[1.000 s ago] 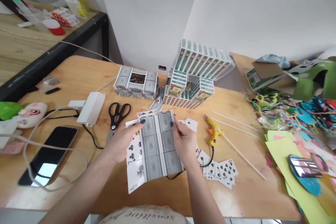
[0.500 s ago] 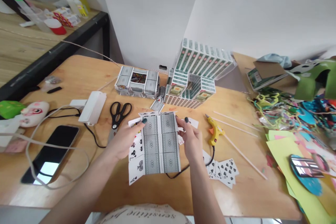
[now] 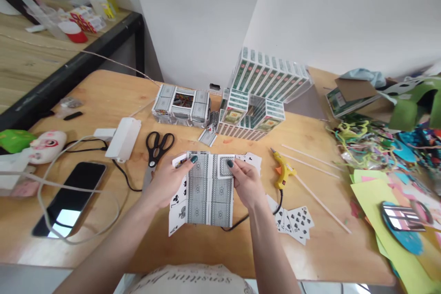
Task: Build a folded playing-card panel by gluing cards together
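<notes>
My left hand (image 3: 168, 179) grips the upper left of a panel of joined playing cards (image 3: 198, 202), thumb on top. The panel's patterned grey backs face up in two columns, and face-up cards with clubs and a spade ace stick out along its left side. At the upper right corner, my right hand (image 3: 246, 181) pinches a white-bordered playing card (image 3: 223, 172) lying over the panel. Its thumb presses on the card; the fingers underneath are mostly hidden. More face-up cards show behind the right hand, and a fan of spades (image 3: 292, 225) lies to its right.
A yellow glue gun (image 3: 284, 172) with its cord lies right of my hands, near thin white sticks (image 3: 320, 202). Behind are black-handled scissors (image 3: 156, 147), a card-covered box (image 3: 181, 105) and stacked card boxes (image 3: 268, 78). A phone (image 3: 70, 197) and cables lie left; coloured paper (image 3: 375, 202) lies right.
My right thumb has moved left onto the panel's upper right corner, where a white-bordered card now shows on top. The panel has tilted slightly, and the left hand keeps its hold.
</notes>
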A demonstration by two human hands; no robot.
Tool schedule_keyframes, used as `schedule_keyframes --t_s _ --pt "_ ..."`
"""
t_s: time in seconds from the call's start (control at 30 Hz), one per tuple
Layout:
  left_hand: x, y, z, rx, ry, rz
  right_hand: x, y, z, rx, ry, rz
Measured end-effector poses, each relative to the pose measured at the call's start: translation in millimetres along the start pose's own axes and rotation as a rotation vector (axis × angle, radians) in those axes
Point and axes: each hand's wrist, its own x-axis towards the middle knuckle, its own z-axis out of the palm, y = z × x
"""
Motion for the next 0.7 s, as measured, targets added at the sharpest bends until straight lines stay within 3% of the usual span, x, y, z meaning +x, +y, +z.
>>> schedule_keyframes --t_s 0.27,0.4,0.53,0.6,0.7 --pt "-1.6 -7.9 2.9 0.191 0.040 0.066 -3.4 2.3 9.9 -0.210 0.198 -0.051" --pt "1.5 -7.4 2.5 0.215 0.030 0.088 1.1 -3.5 0.2 -0.154 0.033 -0.002" --pt "9.1 -6.8 -1.5 0.238 0.027 0.132 13.6 -9.9 -13.4 0.067 -0.193 0.174" --pt "12.8 -6.7 -4.3 0.269 0.000 0.159 20.4 -11.2 -15.1 0.097 -0.212 0.215" --pt "16.4 -8.1 -7.7 0.324 -0.004 0.195 26.9 -9.6 -9.6 -0.036 -0.144 0.117"
